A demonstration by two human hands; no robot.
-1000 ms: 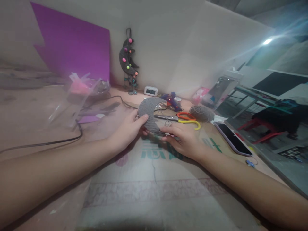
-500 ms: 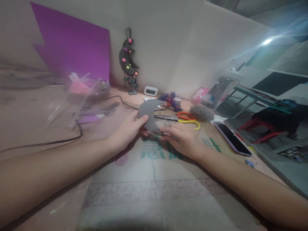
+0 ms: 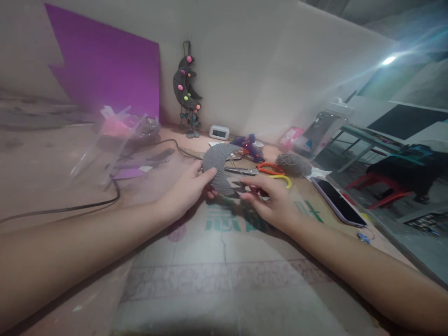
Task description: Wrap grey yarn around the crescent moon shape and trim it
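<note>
A crescent moon shape [image 3: 217, 161], wrapped in grey yarn, is held upright over the table by its left side. My left hand [image 3: 199, 179] grips it, thumb on the front face and fingers behind. At its lower tip is my right hand [image 3: 268, 193], index finger and thumb parted on either side of the pointed end, seemingly not gripping it. The curled fingers of that hand are partly hidden. Scissors [image 3: 269, 169] with orange and yellow handles lie just behind the crescent. A ball of grey yarn [image 3: 293, 165] rests farther right.
A purple glue gun [image 3: 249, 145] and a small white digital clock [image 3: 219, 132] stand at the back. A decorated moon hanging [image 3: 186, 88] is against the wall. On the right lies a phone [image 3: 339, 201]; on the left, a black cable [image 3: 70, 209] and a plastic bag [image 3: 112, 135].
My right hand's fingers have parted from the crescent's lower end and drawn slightly right, exposing its pointed tip. My left hand keeps its hold almost unmoved.
</note>
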